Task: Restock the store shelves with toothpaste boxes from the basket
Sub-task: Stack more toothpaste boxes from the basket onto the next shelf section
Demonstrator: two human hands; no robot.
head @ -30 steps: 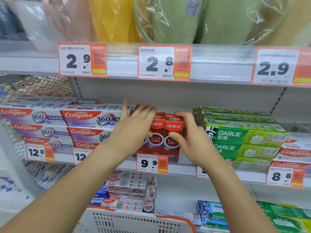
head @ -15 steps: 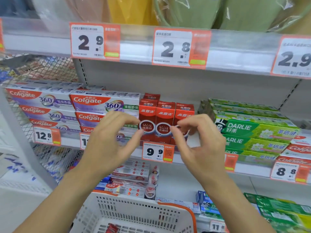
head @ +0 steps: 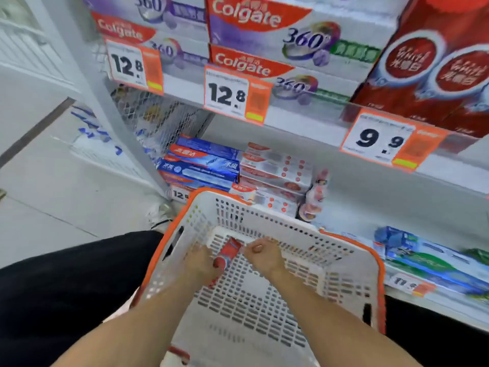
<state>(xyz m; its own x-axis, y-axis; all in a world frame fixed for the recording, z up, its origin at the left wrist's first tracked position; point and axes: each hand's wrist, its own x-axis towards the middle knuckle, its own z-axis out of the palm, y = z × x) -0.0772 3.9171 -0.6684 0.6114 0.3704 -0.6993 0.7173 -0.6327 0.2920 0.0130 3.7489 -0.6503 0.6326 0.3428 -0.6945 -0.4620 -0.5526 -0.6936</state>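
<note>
Store aisle, shelves [head: 304, 123] stocked above; basket [head: 352, 263] at knees; left hand [head: 202, 266] grasping red box [head: 227, 254] off basket floor; right hand [head: 262, 254] curled beside, contact unclear; likely fetching next restock.

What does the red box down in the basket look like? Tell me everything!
The red box is a long, thin toothpaste carton, it looks like card, with a round white-ringed badge near its low end. The print is too blurred to read. It lies tilted on the basket floor, near the far wall. The left hand grips its lower end, fingers curled on it. The right hand is at its upper end; whether it touches is unclear.
</note>
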